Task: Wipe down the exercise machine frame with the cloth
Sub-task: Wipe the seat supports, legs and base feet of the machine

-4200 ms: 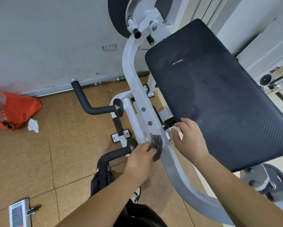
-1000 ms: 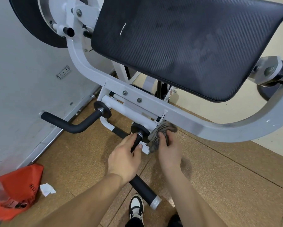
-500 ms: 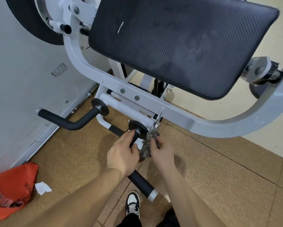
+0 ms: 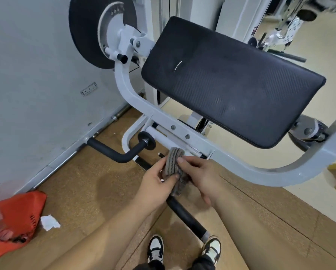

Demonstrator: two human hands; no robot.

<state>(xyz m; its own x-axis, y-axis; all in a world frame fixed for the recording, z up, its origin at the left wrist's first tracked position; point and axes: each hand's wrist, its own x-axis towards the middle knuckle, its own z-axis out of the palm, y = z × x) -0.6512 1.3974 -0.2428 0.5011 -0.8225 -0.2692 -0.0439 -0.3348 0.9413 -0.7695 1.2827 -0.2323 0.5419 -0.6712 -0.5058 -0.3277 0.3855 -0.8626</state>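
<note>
The white curved frame (image 4: 245, 168) of the exercise machine runs under a large black pad (image 4: 231, 80). A grey striped cloth (image 4: 174, 162), folded into a thick wad, is held just below the frame's bolted bar. My left hand (image 4: 155, 182) grips the cloth's left side with thumb and fingers. My right hand (image 4: 200, 174) pinches its right side, a fingertip on top. Both hands are in front of the frame; the cloth's top edge is close to the white bar, and contact is unclear.
A black foam handle (image 4: 114, 152) sticks out left; another black bar (image 4: 188, 217) runs down between my shoes. A black weight disc (image 4: 85, 32) hangs at the upper left by the grey wall. An orange bag (image 4: 13, 221) and white paper scrap (image 4: 49, 222) lie on the cork floor.
My left hand has let go of the black handle and taken hold of the cloth. Both hands now hold the cloth folded, raised toward the frame. The view has tilted up.
</note>
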